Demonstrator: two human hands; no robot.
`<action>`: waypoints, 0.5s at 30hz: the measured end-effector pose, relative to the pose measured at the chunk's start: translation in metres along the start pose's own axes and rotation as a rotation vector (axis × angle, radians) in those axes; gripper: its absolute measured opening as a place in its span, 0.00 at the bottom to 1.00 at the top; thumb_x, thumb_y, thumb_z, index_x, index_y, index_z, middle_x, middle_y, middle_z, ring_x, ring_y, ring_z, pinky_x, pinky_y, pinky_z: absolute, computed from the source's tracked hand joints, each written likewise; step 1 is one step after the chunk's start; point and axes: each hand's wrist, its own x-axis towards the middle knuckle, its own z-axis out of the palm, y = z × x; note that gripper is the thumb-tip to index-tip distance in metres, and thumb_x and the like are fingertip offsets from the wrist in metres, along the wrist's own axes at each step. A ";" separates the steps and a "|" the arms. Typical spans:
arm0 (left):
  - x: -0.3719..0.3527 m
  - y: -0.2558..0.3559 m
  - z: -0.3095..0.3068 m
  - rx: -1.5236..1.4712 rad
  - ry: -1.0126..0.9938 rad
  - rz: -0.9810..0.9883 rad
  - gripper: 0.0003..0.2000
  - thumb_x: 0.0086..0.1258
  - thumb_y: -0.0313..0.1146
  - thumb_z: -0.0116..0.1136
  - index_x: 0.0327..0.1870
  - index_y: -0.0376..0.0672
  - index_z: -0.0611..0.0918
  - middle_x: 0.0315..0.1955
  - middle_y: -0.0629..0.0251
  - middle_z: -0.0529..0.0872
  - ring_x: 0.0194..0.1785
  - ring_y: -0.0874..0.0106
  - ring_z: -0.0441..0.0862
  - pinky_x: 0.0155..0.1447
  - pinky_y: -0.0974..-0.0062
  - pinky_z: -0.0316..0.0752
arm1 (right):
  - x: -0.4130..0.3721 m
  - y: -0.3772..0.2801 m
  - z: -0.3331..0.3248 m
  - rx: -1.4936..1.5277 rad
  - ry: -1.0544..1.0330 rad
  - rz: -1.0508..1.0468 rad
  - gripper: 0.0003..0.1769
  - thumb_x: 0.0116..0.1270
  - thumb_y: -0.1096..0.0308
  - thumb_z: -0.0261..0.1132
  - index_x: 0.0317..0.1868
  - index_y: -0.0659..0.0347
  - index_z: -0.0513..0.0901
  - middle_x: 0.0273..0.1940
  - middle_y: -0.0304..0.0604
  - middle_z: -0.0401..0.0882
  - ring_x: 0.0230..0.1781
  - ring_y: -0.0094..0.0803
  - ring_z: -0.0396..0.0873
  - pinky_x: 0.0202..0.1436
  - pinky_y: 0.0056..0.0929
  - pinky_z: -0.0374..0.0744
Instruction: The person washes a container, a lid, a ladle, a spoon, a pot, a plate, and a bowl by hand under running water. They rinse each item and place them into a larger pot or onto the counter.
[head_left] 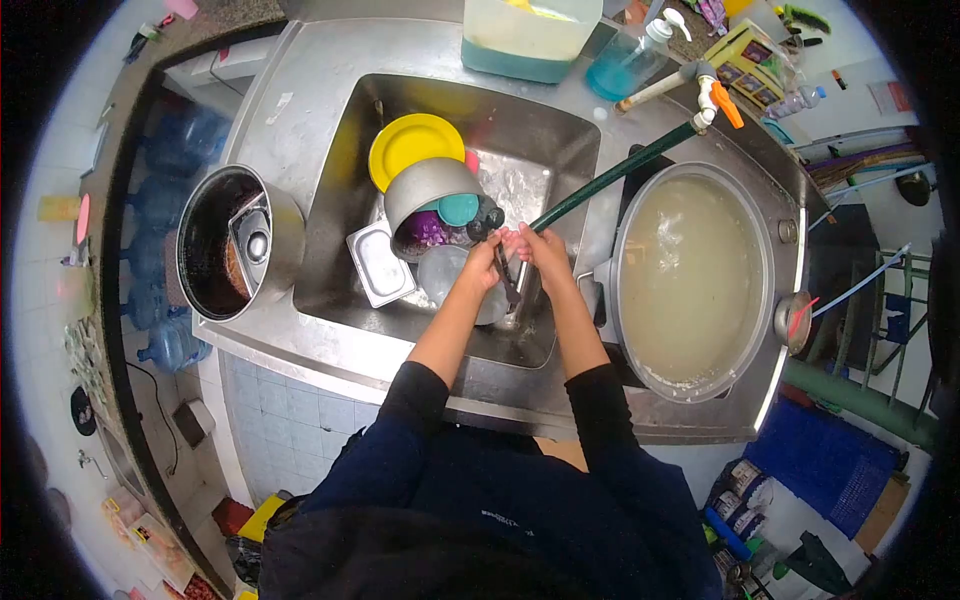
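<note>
My left hand [485, 262] is closed around a dark, thin utensil [507, 276] that hangs down over the right side of the sink. Close beside it, my right hand [541, 250] is closed at the lower end of a green hose [615, 178], which runs down from a tap [708, 100]. Just left of my hands, a grey metal pot [410, 186] lies tilted in the sink, with a teal cup [458, 209] and a purple item [428, 229] at its mouth. A yellow plate [415, 145] and a rectangular metal tray [381, 264] are near the pot.
A large basin of cloudy liquid [690, 280] stands right of the sink [330, 200]. On the left is a big metal pot [285, 235] with a metal lid inside. A tub of green liquid [515, 65] and a pump bottle [620, 72] stand behind.
</note>
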 end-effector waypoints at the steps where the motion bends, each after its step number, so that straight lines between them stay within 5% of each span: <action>1: -0.003 0.001 0.000 -0.020 0.009 -0.015 0.13 0.70 0.30 0.39 0.50 0.32 0.69 0.46 0.53 0.74 0.50 0.64 0.75 0.54 0.70 0.75 | 0.002 -0.002 0.002 0.002 -0.003 0.001 0.16 0.58 0.57 0.64 0.31 0.62 0.73 0.26 0.37 0.73 0.23 0.22 0.73 0.27 0.20 0.75; 7: -0.024 0.015 -0.009 -0.163 -0.243 0.072 0.13 0.71 0.31 0.38 0.54 0.39 0.63 0.59 0.56 0.65 0.63 0.59 0.62 0.61 0.60 0.66 | 0.000 0.007 0.008 0.169 -0.074 0.038 0.13 0.60 0.59 0.61 0.31 0.61 0.73 0.31 0.38 0.75 0.26 0.21 0.73 0.30 0.20 0.74; 11: -0.020 0.020 -0.009 -0.166 -0.253 0.179 0.10 0.71 0.31 0.35 0.51 0.44 0.61 0.62 0.57 0.61 0.65 0.60 0.59 0.64 0.57 0.58 | -0.007 0.030 0.005 0.011 -0.486 0.164 0.13 0.63 0.62 0.58 0.41 0.64 0.75 0.29 0.38 0.74 0.26 0.23 0.73 0.28 0.21 0.74; 15: -0.022 0.029 -0.003 -0.159 -0.273 0.245 0.10 0.72 0.32 0.35 0.51 0.44 0.59 0.63 0.55 0.60 0.65 0.58 0.59 0.64 0.57 0.56 | -0.039 -0.006 0.017 -0.203 -0.349 0.192 0.15 0.64 0.59 0.57 0.38 0.65 0.76 0.26 0.38 0.74 0.16 0.24 0.71 0.21 0.19 0.72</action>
